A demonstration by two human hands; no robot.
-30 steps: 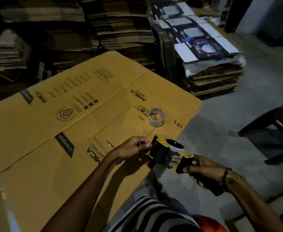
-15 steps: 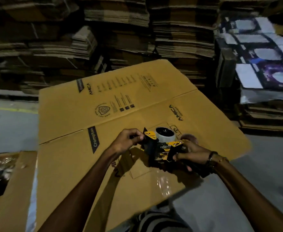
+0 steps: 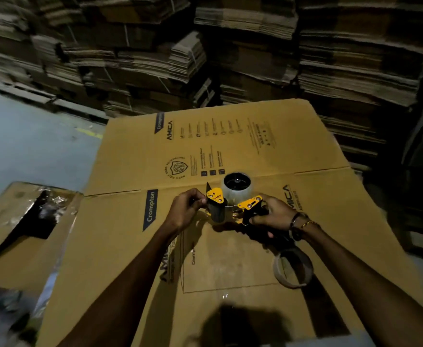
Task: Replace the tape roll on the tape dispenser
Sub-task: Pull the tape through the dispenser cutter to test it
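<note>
While both hands work above flattened cardboard [image 3: 230,271]:
Left hand [image 3: 186,211]: pinching the tape dispenser [image 3: 233,209] front.
Right hand [image 3: 274,216]: gripping its handle.
Tape roll [image 3: 237,187]: mounted, at 12 o'clock.
Empty core [image 3: 293,269]: at 5 o'clock.

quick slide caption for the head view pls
Both hands, left hand and right hand, hold a tape dispenser over flattened cardboard, empty tape core beside.

Cardboard sheet [image 3: 230,151]: "AMICA", "Crompton", perhaps

Both hands holding yellow tape dispenser [image 3: 233,206] over flattened carton [image 3: 268,146], clear tape roll [image 3: 237,187] mounted, empty core [image 3: 293,269] nearby
</note>
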